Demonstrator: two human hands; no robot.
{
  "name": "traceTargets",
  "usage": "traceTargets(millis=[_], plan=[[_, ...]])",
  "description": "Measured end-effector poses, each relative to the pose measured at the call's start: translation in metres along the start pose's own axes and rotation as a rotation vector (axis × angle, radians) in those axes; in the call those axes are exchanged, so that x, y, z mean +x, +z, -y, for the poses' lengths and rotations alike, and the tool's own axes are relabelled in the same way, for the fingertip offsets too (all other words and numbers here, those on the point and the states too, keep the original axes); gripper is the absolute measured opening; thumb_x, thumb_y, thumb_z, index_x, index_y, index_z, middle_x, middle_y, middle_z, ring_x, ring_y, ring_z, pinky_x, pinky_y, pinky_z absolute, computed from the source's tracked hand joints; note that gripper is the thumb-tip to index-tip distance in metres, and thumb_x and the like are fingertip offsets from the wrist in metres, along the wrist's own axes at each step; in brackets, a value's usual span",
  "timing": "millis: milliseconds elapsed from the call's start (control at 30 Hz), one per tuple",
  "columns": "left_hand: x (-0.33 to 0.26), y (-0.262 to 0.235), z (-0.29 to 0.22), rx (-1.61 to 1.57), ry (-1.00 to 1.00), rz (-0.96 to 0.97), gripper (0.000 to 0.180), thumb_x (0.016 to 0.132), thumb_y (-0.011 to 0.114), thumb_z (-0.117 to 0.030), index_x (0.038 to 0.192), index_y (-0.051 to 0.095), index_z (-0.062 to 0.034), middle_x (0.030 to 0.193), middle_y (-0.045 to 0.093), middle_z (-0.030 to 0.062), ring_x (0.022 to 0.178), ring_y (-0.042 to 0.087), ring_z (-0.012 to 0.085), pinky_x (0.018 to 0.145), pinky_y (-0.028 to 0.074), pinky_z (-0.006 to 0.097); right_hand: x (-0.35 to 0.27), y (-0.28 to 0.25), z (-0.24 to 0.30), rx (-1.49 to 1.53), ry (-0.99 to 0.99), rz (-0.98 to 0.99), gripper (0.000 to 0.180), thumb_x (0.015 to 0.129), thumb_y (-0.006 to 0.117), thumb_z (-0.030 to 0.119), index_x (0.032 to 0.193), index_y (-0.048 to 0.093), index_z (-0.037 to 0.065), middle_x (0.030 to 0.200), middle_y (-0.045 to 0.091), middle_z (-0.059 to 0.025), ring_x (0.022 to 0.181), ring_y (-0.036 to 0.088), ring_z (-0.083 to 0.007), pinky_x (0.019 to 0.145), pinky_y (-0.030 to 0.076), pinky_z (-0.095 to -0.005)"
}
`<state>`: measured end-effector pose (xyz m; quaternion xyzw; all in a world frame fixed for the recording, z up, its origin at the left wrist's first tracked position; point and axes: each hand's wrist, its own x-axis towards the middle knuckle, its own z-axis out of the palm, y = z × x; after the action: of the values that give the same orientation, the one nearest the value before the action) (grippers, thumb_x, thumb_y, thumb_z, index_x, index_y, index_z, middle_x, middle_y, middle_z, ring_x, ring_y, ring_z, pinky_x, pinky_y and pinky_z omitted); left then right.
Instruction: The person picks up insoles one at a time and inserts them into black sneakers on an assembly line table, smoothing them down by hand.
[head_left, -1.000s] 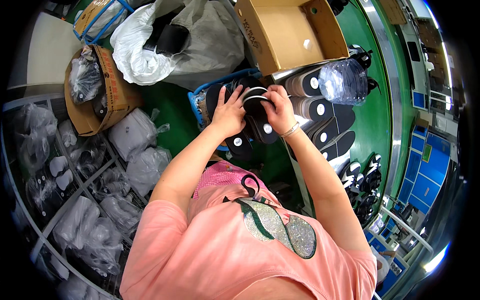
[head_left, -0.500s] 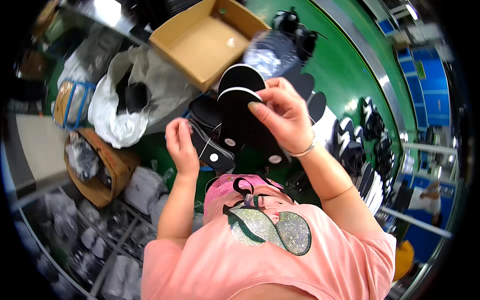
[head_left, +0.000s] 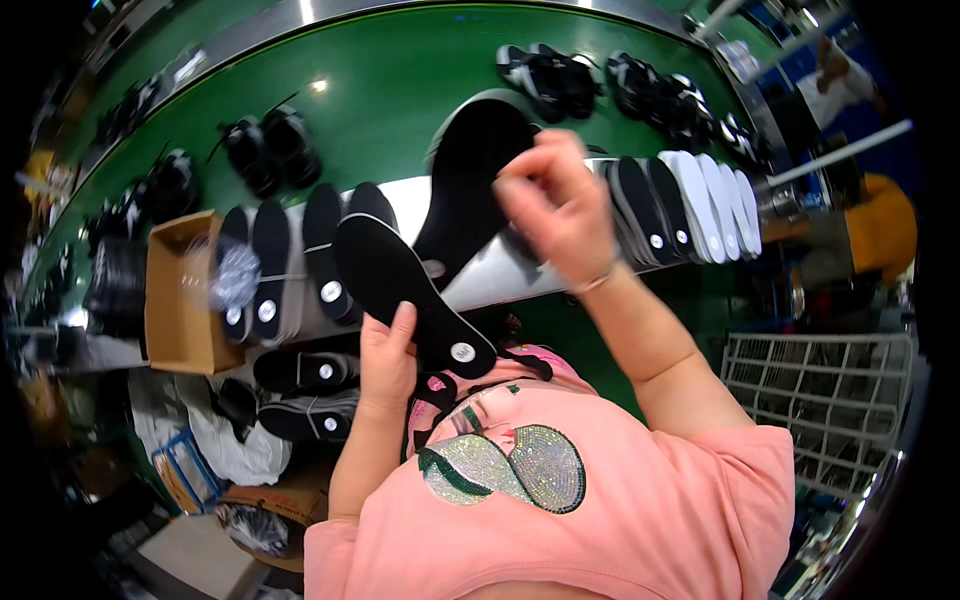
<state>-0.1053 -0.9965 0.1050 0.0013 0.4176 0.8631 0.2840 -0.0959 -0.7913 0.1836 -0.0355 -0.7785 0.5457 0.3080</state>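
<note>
In my left hand (head_left: 388, 365) is a black insole (head_left: 405, 285) with a white edge and a round white sticker at its near end; my thumb lies on top of it. My right hand (head_left: 560, 210) is raised at centre right with its fingers curled, blurred by motion. Against its fingertips stands a second black insole (head_left: 475, 165), tilted up and close to me, so the right hand seems to pinch its edge. Beyond both hands runs a pale, narrow work surface (head_left: 500, 275).
Black insoles (head_left: 270, 265) in tied bundles lie left on the surface; more black and white insoles (head_left: 715, 205) stand at right. A cardboard box (head_left: 180, 300) holds clear plastic at far left. Black shoes (head_left: 550, 80) line the green bench behind. A white wire rack (head_left: 815, 400) stands right.
My view has swung right, toward the row of insoles. The two insoles held together in my right hand are now apart, one of them in my left hand.
</note>
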Motion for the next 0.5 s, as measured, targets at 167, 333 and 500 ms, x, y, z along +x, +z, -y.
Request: traceTargets(millis=[167, 333, 500], plan=[[0.045, 0.054, 0.034, -0.028, -0.199, 0.012, 0.035, 0.085, 0.048, -0.010, 0.119, 0.041, -0.0045, 0.113, 0.051, 0.0064, 0.102, 0.051, 0.0186, 0.088, 0.041, 0.032, 0.031, -0.198, -0.063, 0.228, 0.331, -0.131, 0.016, 0.069, 0.054, -0.001, 0.084, 0.059, 0.004, 0.077, 0.054, 0.0022, 0.071, 0.048, -0.0054, 0.063, 0.037, -0.0174], [0.077, 0.103, 0.073, -0.005, -0.285, 0.037, 0.029, 0.082, 0.052, -0.011, 0.111, 0.048, -0.0069, 0.103, 0.056, 0.0055, 0.095, 0.054, 0.0168, 0.081, 0.043, 0.032, -0.022, -0.314, -0.203, -0.240, 0.690, 0.019, 0.013, 0.071, 0.057, 0.005, 0.083, 0.060, 0.007, 0.080, 0.056, -0.0005, 0.067, 0.052, -0.0105, 0.054, 0.040, -0.0220], [0.088, 0.123, 0.093, 0.066, -0.361, 0.047, 0.021, 0.081, 0.054, -0.015, 0.102, 0.054, -0.0084, 0.097, 0.059, 0.0031, 0.087, 0.056, 0.0130, 0.074, 0.045, 0.031, -0.022, -0.256, -0.149, -0.990, 0.104, 0.014, 0.009, 0.072, 0.061, 0.008, 0.078, 0.057, 0.004, 0.102, 0.052, -0.0167, 0.092, 0.051, -0.0321, 0.079, 0.042, -0.0358]])
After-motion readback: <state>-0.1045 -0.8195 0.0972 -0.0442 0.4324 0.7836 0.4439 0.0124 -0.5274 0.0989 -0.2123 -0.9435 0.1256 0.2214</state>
